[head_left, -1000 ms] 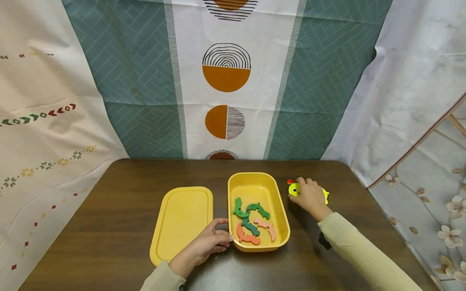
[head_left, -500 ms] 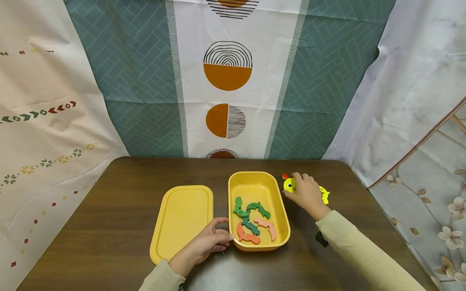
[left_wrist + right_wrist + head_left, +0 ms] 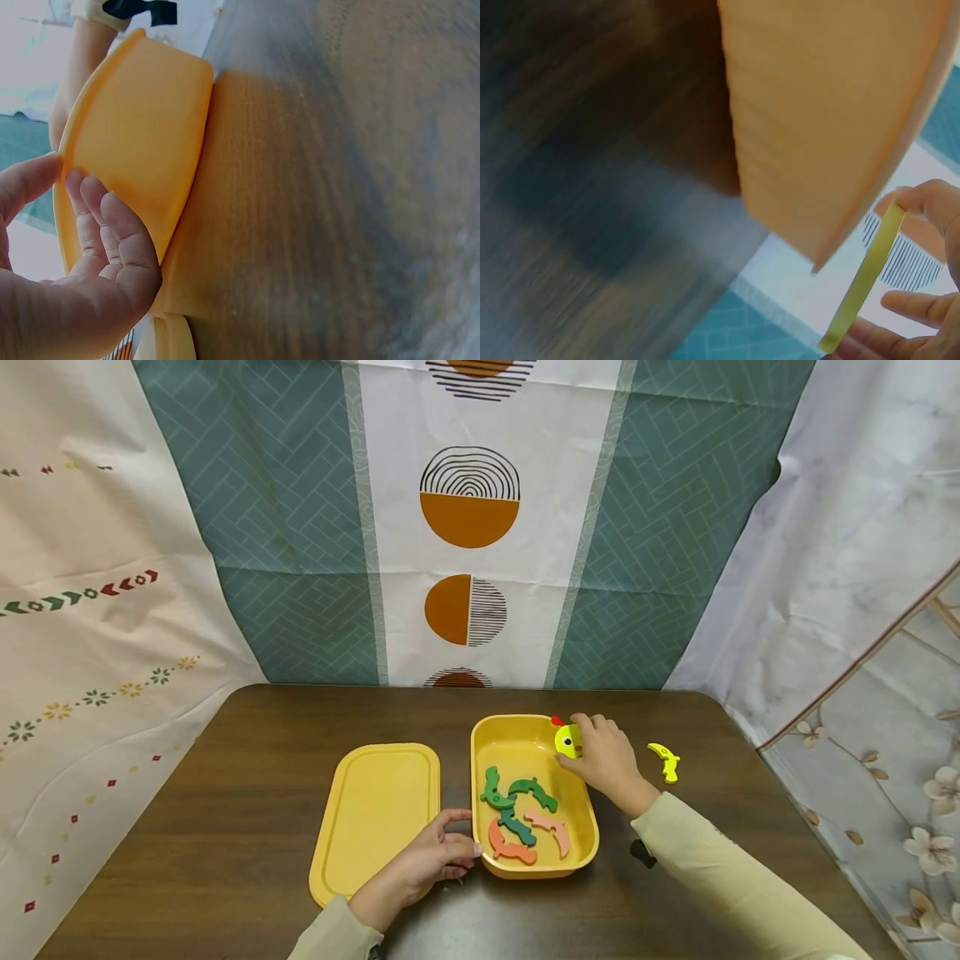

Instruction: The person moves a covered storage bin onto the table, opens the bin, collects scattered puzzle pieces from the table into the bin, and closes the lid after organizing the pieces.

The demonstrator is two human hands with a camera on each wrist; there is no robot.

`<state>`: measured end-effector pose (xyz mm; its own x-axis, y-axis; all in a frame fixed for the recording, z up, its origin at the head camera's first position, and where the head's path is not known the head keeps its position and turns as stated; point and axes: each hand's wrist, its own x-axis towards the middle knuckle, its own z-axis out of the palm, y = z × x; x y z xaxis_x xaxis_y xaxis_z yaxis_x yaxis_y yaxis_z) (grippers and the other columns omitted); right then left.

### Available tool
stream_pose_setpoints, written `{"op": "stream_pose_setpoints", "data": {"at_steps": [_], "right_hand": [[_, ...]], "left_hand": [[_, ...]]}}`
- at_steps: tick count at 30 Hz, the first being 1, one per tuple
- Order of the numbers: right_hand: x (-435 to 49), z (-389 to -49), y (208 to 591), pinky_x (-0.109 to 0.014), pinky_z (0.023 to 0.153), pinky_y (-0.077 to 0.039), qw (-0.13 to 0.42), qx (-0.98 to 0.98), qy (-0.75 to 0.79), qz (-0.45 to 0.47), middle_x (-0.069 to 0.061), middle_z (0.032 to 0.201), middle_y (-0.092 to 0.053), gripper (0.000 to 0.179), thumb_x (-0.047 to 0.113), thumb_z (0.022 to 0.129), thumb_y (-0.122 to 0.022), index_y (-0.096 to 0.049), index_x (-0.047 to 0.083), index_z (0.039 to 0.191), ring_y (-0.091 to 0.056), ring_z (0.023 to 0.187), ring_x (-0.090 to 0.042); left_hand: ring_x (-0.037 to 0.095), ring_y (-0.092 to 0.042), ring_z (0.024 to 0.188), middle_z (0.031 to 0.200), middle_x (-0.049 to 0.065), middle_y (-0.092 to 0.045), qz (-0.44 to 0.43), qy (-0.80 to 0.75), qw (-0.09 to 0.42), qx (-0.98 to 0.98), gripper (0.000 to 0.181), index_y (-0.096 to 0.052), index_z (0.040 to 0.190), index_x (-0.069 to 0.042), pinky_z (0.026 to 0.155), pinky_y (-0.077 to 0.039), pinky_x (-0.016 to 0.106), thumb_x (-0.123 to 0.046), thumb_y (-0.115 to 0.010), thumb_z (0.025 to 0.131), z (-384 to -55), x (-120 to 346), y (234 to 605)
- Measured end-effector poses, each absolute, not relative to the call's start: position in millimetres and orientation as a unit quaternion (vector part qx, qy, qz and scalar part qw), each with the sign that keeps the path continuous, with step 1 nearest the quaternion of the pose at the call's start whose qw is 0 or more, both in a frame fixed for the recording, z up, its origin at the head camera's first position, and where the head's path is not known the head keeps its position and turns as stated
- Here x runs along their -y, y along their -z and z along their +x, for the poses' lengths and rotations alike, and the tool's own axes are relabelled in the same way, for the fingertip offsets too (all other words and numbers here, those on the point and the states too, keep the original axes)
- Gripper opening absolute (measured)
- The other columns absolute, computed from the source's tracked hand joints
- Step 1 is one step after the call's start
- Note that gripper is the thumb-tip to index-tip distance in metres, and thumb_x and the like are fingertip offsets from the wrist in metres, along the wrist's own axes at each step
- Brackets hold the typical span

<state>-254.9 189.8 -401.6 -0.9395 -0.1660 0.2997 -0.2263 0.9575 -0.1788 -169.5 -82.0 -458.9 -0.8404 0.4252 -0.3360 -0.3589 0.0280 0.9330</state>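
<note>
A yellow container (image 3: 551,756) stands on the table with several flat toy pieces in it: green pieces (image 3: 534,793), a teal piece (image 3: 517,828), an orange piece (image 3: 510,847) and a pink piece (image 3: 551,827). My left hand (image 3: 431,856) rests at its near left corner, thumb at the rim, relaxed fingers along the outer wall (image 3: 150,112). My right hand (image 3: 606,758) pinches a flat yellow chick-head piece (image 3: 567,742) by its edges, red comb up front, overlapping the container's far right rim. In the right wrist view this yellow piece (image 3: 866,281) shows edge-on between thumb and fingers.
A flat yellow lid (image 3: 382,810) lies on the brown table (image 3: 247,827), left of the container. A small curved yellow piece (image 3: 666,762) lies on the table to the right. A patterned curtain (image 3: 465,543) hangs behind the table's far edge.
My right hand has carried the chick-head piece leftward from the table to the container's far right rim, uncovering the small curved yellow piece. The left hand has stayed in place.
</note>
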Motion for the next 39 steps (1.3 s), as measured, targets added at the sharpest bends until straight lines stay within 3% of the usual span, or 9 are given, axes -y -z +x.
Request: {"op": "stream_pose_setpoints", "data": {"at_steps": [14,21,29,39], "right_hand": [[-156,-256,412,-0.041,0.078,-0.049,0.152,0.972,-0.092,0.155,-0.016,0.104,-0.056,0.066,0.040,0.071,-0.075,-0.052,0.005,0.121,-0.052,0.088,-0.028],[-146,-256,419,-0.042,0.084,-0.047,0.135,0.971,-0.101,0.168,-0.016,0.112,-0.055,0.064,0.040,0.071,-0.075,-0.052,0.006,0.120,-0.052,0.096,-0.029],[-137,-259,427,-0.038,0.077,-0.049,0.120,0.972,-0.073,0.188,-0.013,0.100,-0.056,0.061,0.043,0.071,-0.075,-0.052,0.007,0.116,-0.051,0.084,-0.023],[-134,-262,426,-0.031,0.068,-0.039,0.091,0.967,-0.065,0.230,-0.005,0.085,-0.049,0.058,0.042,0.073,-0.073,-0.052,0.009,0.115,-0.040,0.073,-0.017]], "left_hand": [[0.011,-0.055,0.070,0.082,-0.002,-0.059,0.031,-0.700,0.280,-0.657,0.063,-0.028,0.133,-0.003,0.066,-0.048,0.024,-0.015,-0.063,0.083,-170,82,460],[0.011,-0.055,0.069,0.081,-0.003,-0.059,0.026,-0.697,0.282,-0.659,0.063,-0.028,0.134,-0.003,0.066,-0.048,0.024,-0.015,-0.063,0.082,-169,82,458],[0.011,-0.054,0.070,0.082,-0.003,-0.060,0.022,-0.698,0.281,-0.658,0.063,-0.028,0.133,-0.004,0.065,-0.047,0.025,-0.015,-0.064,0.082,-167,81,461],[0.011,-0.055,0.071,0.084,-0.002,-0.060,0.021,-0.698,0.281,-0.658,0.064,-0.027,0.134,-0.005,0.066,-0.048,0.025,-0.016,-0.064,0.082,-168,81,459]]}}
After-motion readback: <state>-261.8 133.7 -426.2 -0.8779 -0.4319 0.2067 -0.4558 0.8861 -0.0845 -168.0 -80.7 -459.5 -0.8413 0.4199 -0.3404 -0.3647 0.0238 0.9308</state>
